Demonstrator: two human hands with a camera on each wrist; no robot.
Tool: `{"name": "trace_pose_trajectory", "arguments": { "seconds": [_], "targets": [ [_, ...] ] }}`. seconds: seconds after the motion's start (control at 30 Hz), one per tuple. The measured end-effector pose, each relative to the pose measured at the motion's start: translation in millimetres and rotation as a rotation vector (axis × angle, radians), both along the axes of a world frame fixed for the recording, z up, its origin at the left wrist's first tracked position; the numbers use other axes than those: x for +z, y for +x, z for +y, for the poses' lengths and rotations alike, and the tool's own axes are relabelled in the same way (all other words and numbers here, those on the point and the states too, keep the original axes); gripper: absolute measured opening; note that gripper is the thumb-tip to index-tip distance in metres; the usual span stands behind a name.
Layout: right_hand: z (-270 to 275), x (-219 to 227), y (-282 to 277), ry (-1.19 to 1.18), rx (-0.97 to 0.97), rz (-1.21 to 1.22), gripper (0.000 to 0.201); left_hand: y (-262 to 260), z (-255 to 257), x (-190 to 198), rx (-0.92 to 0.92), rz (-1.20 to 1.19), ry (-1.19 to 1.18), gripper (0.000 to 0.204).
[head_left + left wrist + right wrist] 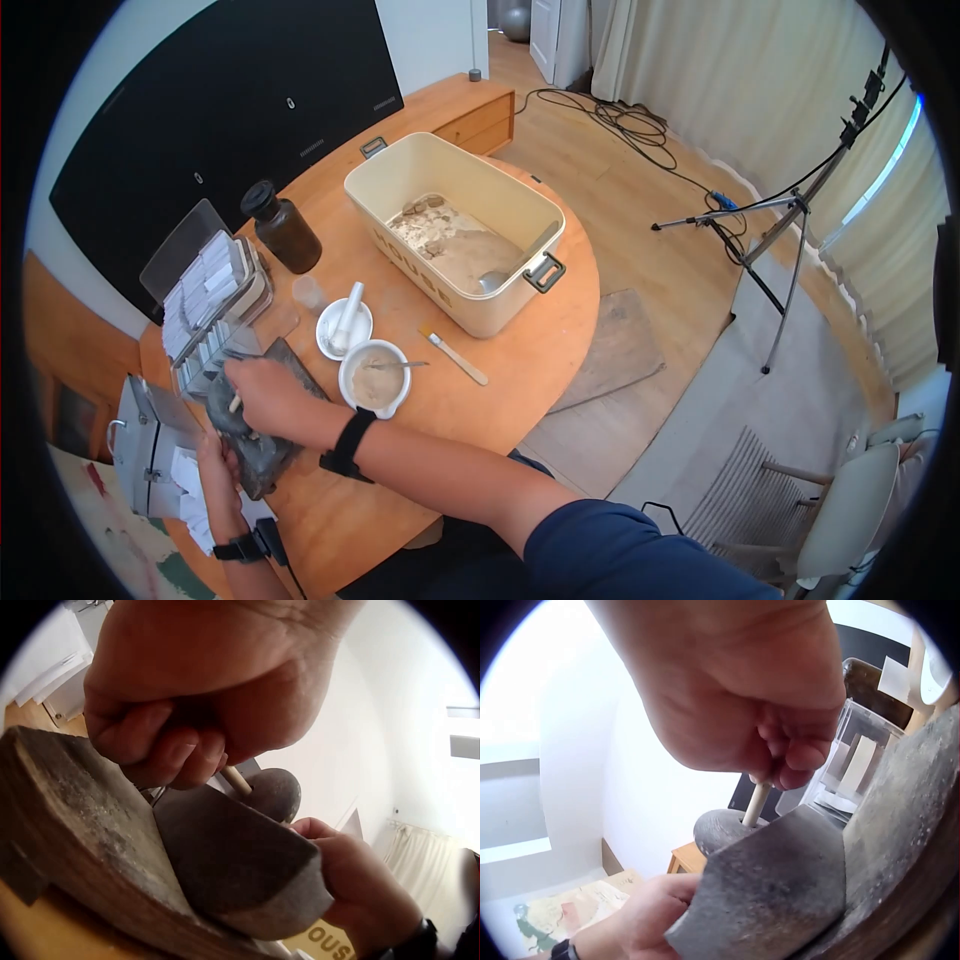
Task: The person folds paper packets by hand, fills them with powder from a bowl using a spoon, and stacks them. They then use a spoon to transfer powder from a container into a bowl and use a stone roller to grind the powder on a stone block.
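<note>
A dark grey grinding trough (262,462) lies lengthwise near the table's left side. In it stands a disc-shaped grinding wheel (718,829) with a light wooden axle (757,803) through its centre. My right hand (270,400) curls round one end of the axle, above the trough. On the wheel's other side my left hand (202,690) has its fingers curled at the opposite axle end (237,780). From the head view, my right hand and forearm hide much of the wheel.
Right of the trough stand a white bowl (402,397) of beige powder with a spoon and a white mortar (328,345) with a pestle. A brush (458,360), a cream tub (480,315), a brown bottle (290,240), a box of paper packets (262,290) and a metal case (135,450) surround them.
</note>
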State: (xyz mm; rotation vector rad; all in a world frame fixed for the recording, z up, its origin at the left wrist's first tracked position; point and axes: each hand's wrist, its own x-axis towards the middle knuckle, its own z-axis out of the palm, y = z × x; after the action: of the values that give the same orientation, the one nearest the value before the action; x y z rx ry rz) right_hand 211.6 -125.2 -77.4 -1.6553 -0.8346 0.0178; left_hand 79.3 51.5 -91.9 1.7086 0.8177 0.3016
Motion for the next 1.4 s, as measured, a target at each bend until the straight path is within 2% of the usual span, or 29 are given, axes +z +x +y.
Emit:
{"name": "trace_pose_trajectory", "arguments": {
  "seconds": [0.1,0.17,0.3,0.4,0.47,0.57,0.7,0.83,0.9,0.93,1.03,1.07,1.1,1.17,1.27,1.4],
  "targets": [
    [0.7,-4.0,0.0,0.016,0.053,-0.014,0.016,-5.3,-3.8,1.3,0.011,0.049,-0.012,0.042],
    [11.8,-9.9,7.2,0.108,0.002,-0.056,0.014,2.6,4.4,-1.7,0.002,-0.007,-0.017,0.043],
    [1.6,-6.5,7.8,0.101,0.019,-0.004,0.015,5.8,-0.2,8.6,-0.021,0.024,-0.008,0.044],
    [0.0,-7.0,6.1,0.015,0.087,0.015,0.015,2.9,-7.3,8.6,0.088,0.081,0.003,0.044],
    [15.1,-8.8,10.7,0.107,0.013,0.014,0.015,8.0,1.5,0.8,0.085,0.036,0.011,0.044],
    [9.0,-8.9,13.5,0.095,0.081,0.068,0.015,7.0,-1.9,6.5,0.041,0.012,-0.051,0.044],
    [-5.7,-12.4,4.7,0.017,0.090,0.026,0.017,-3.6,-21.2,13.0,0.049,-0.015,-0.009,0.043],
    [13.5,-12.2,13.0,0.080,0.033,0.063,0.018,11.6,-2.8,3.1,0.039,-0.028,-0.013,0.042],
    [13.8,-8.7,12.8,0.042,0.066,0.072,0.018,9.1,-5.8,5.3,0.108,0.021,-0.012,0.042],
    [9.8,-12.9,8.8,0.063,0.067,0.010,0.017,3.3,-8.6,7.3,0.079,0.010,-0.027,0.041],
    [16.8,-14.0,6.8,0.082,0.080,0.022,0.013,-8.3,-6.1,3.5,0.098,-0.006,-0.070,0.038],
    [24.2,-15.2,9.6,0.135,0.061,0.023,0.010,-0.1,-18.6,3.5,0.145,-0.048,-0.076,0.036],
    [29.4,-16.7,10.8,0.139,0.061,0.034,0.010,1.1,-15.2,1.3,0.146,-0.037,-0.073,0.036],
    [40.0,-16.6,13.2,0.094,0.056,0.055,0.010,7.1,-7.7,1.2,0.261,0.034,-0.090,0.033],
    [45.7,-17.2,1.7,0.050,0.055,0.083,0.011,-0.7,-25.5,8.4,0.293,-0.027,-0.136,0.030],
    [51.3,-14.5,-8.2,0.062,-0.018,0.035,0.010,-12.0,-12.7,4.0,0.302,0.001,-0.147,0.026]
  ]
}}
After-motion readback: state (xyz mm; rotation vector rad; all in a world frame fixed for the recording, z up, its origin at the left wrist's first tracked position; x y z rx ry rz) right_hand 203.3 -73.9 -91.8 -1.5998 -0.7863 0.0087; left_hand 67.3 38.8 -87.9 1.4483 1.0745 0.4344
